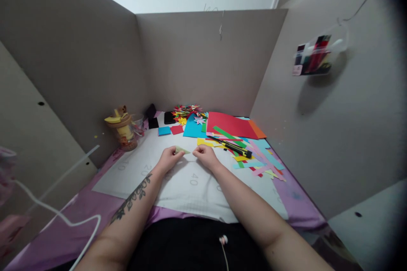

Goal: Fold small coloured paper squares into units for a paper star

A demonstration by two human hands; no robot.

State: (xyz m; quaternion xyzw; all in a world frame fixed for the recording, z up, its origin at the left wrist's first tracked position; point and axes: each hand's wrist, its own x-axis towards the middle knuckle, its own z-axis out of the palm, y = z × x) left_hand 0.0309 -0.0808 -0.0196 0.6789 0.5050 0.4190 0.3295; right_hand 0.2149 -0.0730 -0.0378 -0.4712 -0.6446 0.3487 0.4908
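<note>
My left hand (169,160) pinches a small pale green piece of folded paper (182,150) between thumb and fingers, and its pointed end faces right. Close beside that point is my right hand (206,156), thumb and forefinger pressed together. Whether anything sits between those right fingertips is too small to tell. Both hands are just above a white sheet with printed numbers (178,197). To their right lies a black and yellow utility knife (233,149) on loose coloured paper strips (259,165).
Red paper (230,123) and blue paper (192,128) lie at the back, beside a pile of folded paper stars (187,112). Small blue squares (164,131) and red squares (177,130) are nearby. A yellow-brown figured holder (125,131) stands left. A clear container (314,57) hangs on the right wall.
</note>
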